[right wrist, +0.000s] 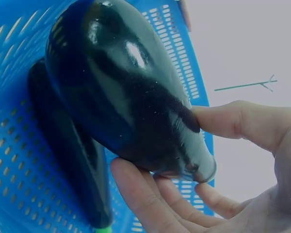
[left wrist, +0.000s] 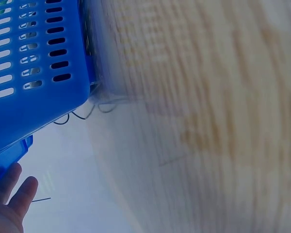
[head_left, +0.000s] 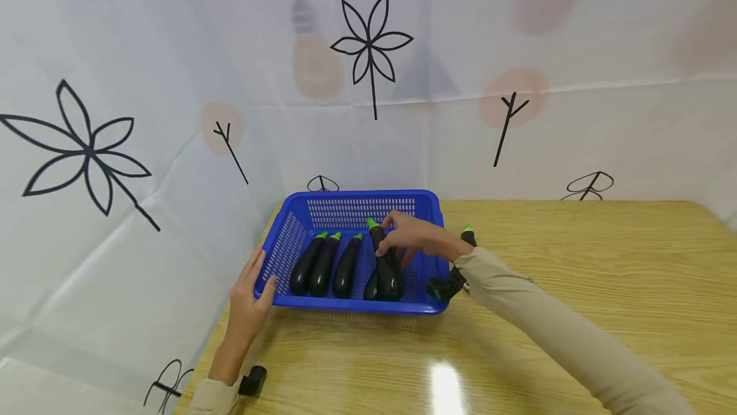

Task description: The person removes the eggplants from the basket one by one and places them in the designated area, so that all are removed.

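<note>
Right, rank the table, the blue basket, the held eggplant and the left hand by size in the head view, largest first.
1. Table
2. Blue basket
3. Left hand and held eggplant: too alike to rank.

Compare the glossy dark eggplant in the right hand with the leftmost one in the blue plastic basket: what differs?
The right hand grips the held glossy dark eggplant; no hand touches the leftmost eggplant. In the head view, the held one's green tip leans left, the leftmost one's right. Both are dark, glossy and green-tipped.
</note>
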### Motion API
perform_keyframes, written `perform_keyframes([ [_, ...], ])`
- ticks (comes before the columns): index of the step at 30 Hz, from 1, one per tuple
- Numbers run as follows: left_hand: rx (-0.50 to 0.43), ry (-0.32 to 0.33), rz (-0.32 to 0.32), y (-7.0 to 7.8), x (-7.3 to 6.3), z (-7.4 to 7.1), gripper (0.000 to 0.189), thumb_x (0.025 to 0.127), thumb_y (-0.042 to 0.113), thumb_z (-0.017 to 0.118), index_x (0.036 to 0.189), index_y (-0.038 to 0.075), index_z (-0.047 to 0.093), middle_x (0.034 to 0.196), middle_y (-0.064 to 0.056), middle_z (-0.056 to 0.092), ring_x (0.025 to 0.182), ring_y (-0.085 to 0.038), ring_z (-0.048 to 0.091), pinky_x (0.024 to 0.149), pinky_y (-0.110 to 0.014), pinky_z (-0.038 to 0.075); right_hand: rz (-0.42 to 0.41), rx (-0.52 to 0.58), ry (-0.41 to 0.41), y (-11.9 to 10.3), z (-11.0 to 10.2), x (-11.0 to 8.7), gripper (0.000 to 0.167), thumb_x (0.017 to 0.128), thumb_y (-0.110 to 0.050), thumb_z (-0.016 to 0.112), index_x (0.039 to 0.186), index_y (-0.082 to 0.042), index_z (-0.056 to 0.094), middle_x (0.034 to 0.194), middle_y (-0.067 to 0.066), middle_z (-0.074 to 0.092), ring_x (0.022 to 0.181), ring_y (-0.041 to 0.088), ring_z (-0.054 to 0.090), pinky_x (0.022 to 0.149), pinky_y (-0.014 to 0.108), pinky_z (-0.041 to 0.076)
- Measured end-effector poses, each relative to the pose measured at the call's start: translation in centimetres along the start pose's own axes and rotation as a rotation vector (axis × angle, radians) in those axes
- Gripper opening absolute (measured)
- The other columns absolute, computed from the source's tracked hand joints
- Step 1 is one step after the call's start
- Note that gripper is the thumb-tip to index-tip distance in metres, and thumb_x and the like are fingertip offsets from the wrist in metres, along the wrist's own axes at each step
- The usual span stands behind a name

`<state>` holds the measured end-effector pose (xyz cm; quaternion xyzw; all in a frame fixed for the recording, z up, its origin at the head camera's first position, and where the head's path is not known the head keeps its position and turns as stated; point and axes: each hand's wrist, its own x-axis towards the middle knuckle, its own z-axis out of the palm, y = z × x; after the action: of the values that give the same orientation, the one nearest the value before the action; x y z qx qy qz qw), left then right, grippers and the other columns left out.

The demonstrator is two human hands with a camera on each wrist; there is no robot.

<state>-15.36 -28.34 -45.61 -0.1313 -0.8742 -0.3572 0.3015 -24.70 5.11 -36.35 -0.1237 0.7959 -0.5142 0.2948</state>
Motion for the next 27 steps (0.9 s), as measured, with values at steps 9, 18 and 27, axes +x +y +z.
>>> perform_keyframes([
  [9, -0.010, 0.008, 0.006, -0.1, 0.0, 0.0, 0.055, 0.089, 0.002, 0.059, 0.140, -0.005, 0.042, 0.147, -0.013, 0.037, 0.129, -0.038, 0.040, 0.101, -0.008, 0.023, -0.018, 0.025, -0.002, -0.5, -0.9, -1.2, 0.062, 0.079, -0.008, 0.071, 0.131, -0.005, 0.037, 0.093, 0.020, 0.065, 0.077, 0.032, 0.066, 0.064, 0.044, 0.055],
  [18, -0.009, 0.014, 0.014, -0.2, 0.0, 0.1, 0.054, 0.088, 0.002, 0.059, 0.139, -0.006, 0.042, 0.147, -0.014, 0.037, 0.130, -0.038, 0.039, 0.101, -0.009, 0.023, -0.023, 0.030, 0.029, -0.1, -2.2, -2.1, 0.064, 0.079, -0.008, 0.071, 0.132, -0.005, 0.035, 0.097, 0.020, 0.064, 0.077, 0.030, 0.066, 0.064, 0.043, 0.056],
  [27, -0.015, 0.012, 0.008, -0.3, 0.0, 0.1, 0.055, 0.088, 0.001, 0.059, 0.140, -0.004, 0.042, 0.147, -0.011, 0.037, 0.129, -0.038, 0.041, 0.099, -0.007, 0.025, -0.037, 0.016, 0.037, 0.5, -3.7, -3.5, 0.065, 0.082, -0.012, 0.070, 0.135, -0.003, 0.032, 0.104, 0.020, 0.060, 0.080, 0.030, 0.061, 0.067, 0.042, 0.056],
])
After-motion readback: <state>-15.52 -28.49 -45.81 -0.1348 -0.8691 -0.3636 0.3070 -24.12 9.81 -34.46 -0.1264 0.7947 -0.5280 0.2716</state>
